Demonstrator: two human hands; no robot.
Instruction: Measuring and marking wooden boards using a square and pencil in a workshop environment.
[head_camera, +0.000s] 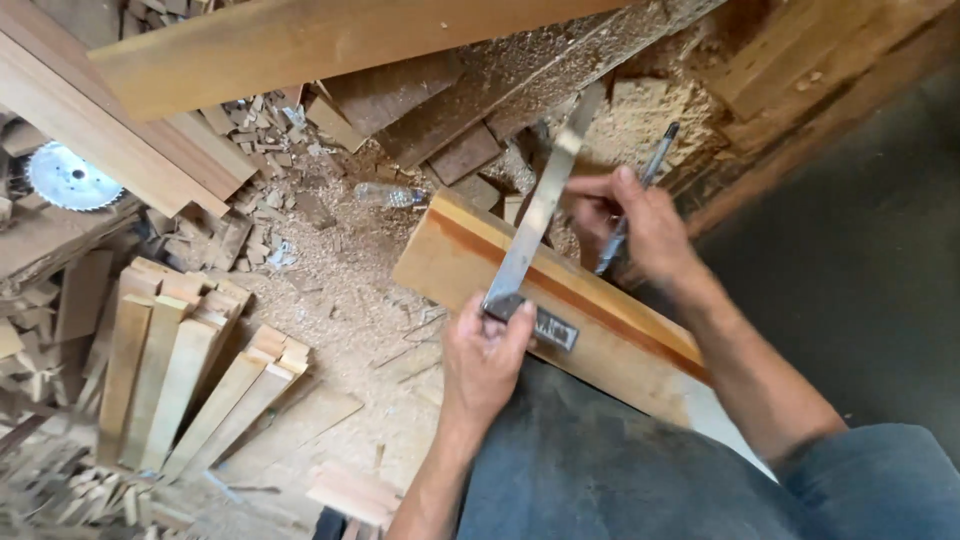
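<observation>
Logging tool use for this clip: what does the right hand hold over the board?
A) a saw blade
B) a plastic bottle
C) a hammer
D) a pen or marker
D: the right hand grips a slim pen beside the metal square on the board.

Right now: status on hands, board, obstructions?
Left hand pinning metal square across board. Right hand holding pen beside the blade. Nothing blocking; sawdust and offcuts on floor.

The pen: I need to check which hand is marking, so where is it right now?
In the head view, the pen is in the right hand, right of the metal square blade, over the board's far edge.
</observation>
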